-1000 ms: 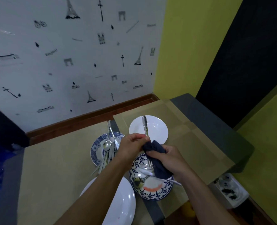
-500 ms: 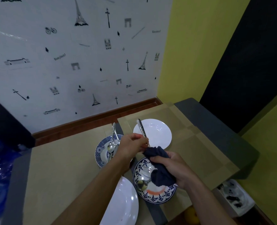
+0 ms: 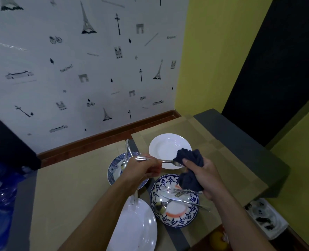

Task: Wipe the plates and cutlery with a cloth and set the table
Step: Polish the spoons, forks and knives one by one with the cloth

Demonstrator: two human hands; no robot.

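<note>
A second ago I held the spoon (image 3: 168, 161) upright, with the cloth (image 3: 189, 157) wrapped round its lower end. Now it lies level over the bench (image 3: 68, 187), handle out to the left, and its rounded end shows bare at the cloth's edge. I judge this piece is wiped almost to the tip and is close to being laid down.

My left grip (image 3: 142, 171) is curled round the handle. My right grip (image 3: 202, 176) is bunched round the dark blue cloth, thumb up beside the spoon's end.

The spoon hangs in the air in front of the far white plate (image 3: 168, 135) and beyond the near patterned plate (image 3: 175, 222). It is slim, shiny metal with a ribbed handle; whether any smear is left on it I cannot tell.

The near patterned plate carries a fork (image 3: 165, 189), a knife (image 3: 182, 200) and a second spoon (image 3: 160, 208) beside an orange smear, so I reckon plenty of wiping waits.
</note>
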